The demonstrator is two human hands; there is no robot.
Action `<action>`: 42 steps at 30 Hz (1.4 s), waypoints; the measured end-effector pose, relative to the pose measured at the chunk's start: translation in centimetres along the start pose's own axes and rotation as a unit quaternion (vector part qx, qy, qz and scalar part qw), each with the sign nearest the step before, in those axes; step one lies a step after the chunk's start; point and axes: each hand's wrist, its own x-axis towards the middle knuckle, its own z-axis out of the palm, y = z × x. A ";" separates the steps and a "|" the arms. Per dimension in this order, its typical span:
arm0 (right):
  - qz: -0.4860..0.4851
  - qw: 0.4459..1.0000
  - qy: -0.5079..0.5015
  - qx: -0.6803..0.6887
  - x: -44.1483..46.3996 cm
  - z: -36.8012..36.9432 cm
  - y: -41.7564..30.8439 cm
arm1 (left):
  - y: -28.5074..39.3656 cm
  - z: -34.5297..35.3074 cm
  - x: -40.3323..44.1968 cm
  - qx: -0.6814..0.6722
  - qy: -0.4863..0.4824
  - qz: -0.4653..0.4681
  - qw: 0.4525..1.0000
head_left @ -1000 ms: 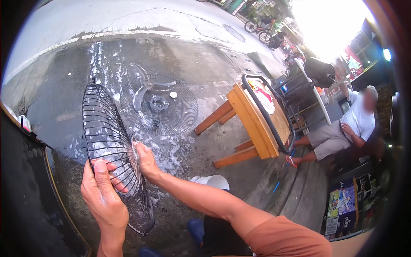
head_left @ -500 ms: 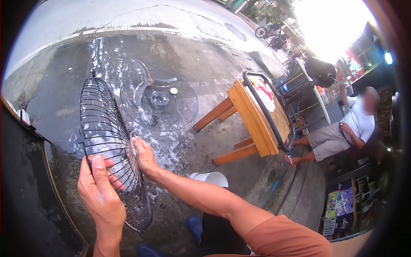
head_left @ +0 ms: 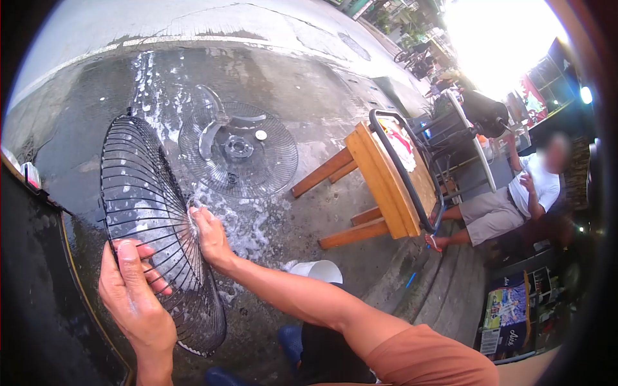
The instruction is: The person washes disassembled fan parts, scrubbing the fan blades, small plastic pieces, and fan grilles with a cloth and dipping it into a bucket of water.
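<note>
A black wire fan guard (head_left: 151,186) stands on edge, tilted, in front of me with suds on its wires. My left hand (head_left: 138,296) is closed round its near rim, thumb outside and fingertips showing through the wires. My right hand (head_left: 211,239) presses against the guard's centre from the other side, fingers bent together; anything inside them is hidden. On the wet ground beyond lies another round wire guard (head_left: 273,164). Clear fan blades (head_left: 210,136) and a small white disc (head_left: 261,135) rest on it.
White foam (head_left: 241,225) spreads over the concrete. A white bucket (head_left: 318,271) is beside my right forearm. Farther right stands a wooden table (head_left: 380,186) bearing a black tubular frame (head_left: 402,174) and cloth. A seated person (head_left: 537,186) is at the right; a dark panel (head_left: 38,276) borders the left.
The guard and both my hands have shifted slightly left, and the guard shows more of its face. My right hand still touches its centre. The seated person's lower hand has risen.
</note>
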 end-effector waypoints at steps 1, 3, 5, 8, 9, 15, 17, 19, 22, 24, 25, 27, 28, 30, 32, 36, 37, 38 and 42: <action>0.002 1.000 -0.005 -0.004 0.0 0.1 -0.1 | -0.1 0.0 0.1 -0.001 0.006 -0.001 1.000; -0.005 1.000 -0.007 0.006 0.0 0.3 -0.3 | -0.2 -0.1 0.4 -0.003 0.009 -0.007 1.000; -0.004 1.000 -0.007 -0.010 -0.1 0.3 -0.9 | -0.1 -0.4 0.6 0.001 -0.002 -0.015 1.000; -0.003 1.000 -0.007 -0.019 -0.1 0.2 -1.0 | 0.0 -0.3 0.7 0.007 -0.002 -0.017 1.000; -0.003 1.000 -0.010 -0.019 -0.1 0.1 -1.0 | 0.0 -0.3 0.8 0.006 -0.004 -0.016 1.000; -0.017 0.999 -0.018 -0.023 0.1 -0.2 -0.7 | 0.2 0.0 0.8 0.006 -0.010 -0.018 1.000; -0.008 1.000 -0.022 -0.018 0.1 -0.3 -0.9 | 0.2 0.2 0.7 0.003 -0.008 -0.020 1.000; -0.013 1.000 -0.018 -0.007 0.3 -0.4 0.1 | 0.4 0.5 0.7 0.000 -0.004 -0.015 1.000; 0.009 1.000 -0.008 0.011 0.2 0.1 -0.1 | 0.2 0.3 1.0 -0.007 -0.019 -0.014 1.000; 0.035 0.999 0.010 0.009 -0.3 0.2 -1.1 | 0.0 -0.4 1.3 -0.013 -0.038 -0.039 0.998; 0.049 0.999 0.021 -0.001 -0.7 0.4 -1.5 | 0.4 -0.7 1.4 -0.009 -0.045 -0.041 0.998; 0.072 0.996 -0.019 -0.039 -0.1 0.5 -0.6 | 1.2 -1.2 1.7 0.000 -0.054 -0.059 0.997; 0.062 0.998 -0.001 -0.025 -1.0 0.9 -1.4 | 1.1 -1.7 1.8 0.000 -0.061 -0.057 0.996; 0.040 0.997 0.066 -0.009 -2.2 2.1 -2.0 | 0.6 -2.5 2.3 -0.017 -0.083 -0.047 0.995; 0.055 0.994 0.091 -0.017 -3.8 2.5 -2.5 | -0.1 -3.7 2.8 -0.023 -0.117 -0.030 0.992; 0.028 0.992 0.122 -0.028 -7.3 3.0 -3.5 | -0.3 -5.3 2.9 -0.026 -0.160 -0.021 0.987; 0.011 0.993 0.115 -0.023 -8.0 3.0 -3.7 | -0.5 -5.6 2.9 -0.028 -0.163 -0.026 0.986; -0.008 0.994 0.108 -0.017 -8.6 2.9 -4.0 | -0.6 -5.9 3.0 -0.031 -0.166 -0.029 0.985; -0.075 0.994 0.019 0.075 -12.2 3.2 -9.2 | -1.1 -6.4 3.3 -0.068 -0.141 -0.038 0.987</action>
